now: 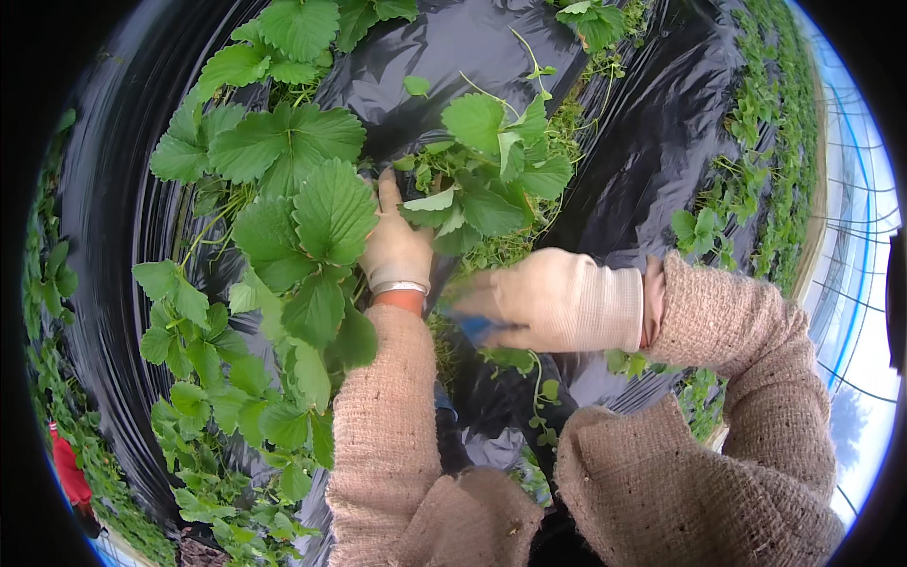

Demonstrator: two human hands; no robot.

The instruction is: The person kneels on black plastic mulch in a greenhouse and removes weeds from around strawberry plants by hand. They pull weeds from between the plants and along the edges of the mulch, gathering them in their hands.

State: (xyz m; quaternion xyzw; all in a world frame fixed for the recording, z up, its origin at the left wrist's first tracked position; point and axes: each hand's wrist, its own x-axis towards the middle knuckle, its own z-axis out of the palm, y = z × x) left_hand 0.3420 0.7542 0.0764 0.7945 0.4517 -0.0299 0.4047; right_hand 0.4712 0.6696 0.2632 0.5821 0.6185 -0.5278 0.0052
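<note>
My left hand (398,244), in a pale knit glove, reaches in between strawberry plants over black plastic mulch film (397,120). One finger points forward; the other fingertips are hidden by leaves, so any hold there is unclear. A large strawberry leaf (336,212) overlaps its left side, and another strawberry plant (489,195) stands close on its right. My right hand (553,301), in a matching glove, is to the right of my left wrist, blurred by motion. A small blue object (476,327) shows at its fingers, too smeared to name; some green blurs beside it.
Low weeds (503,251) grow along a gap in the film. Strawberry plants (241,404) continue down the left. More rows (769,149) lie at right, beside a greenhouse wall (854,234) of clear sheeting. A person in red (67,461) is at the lower left rim.
</note>
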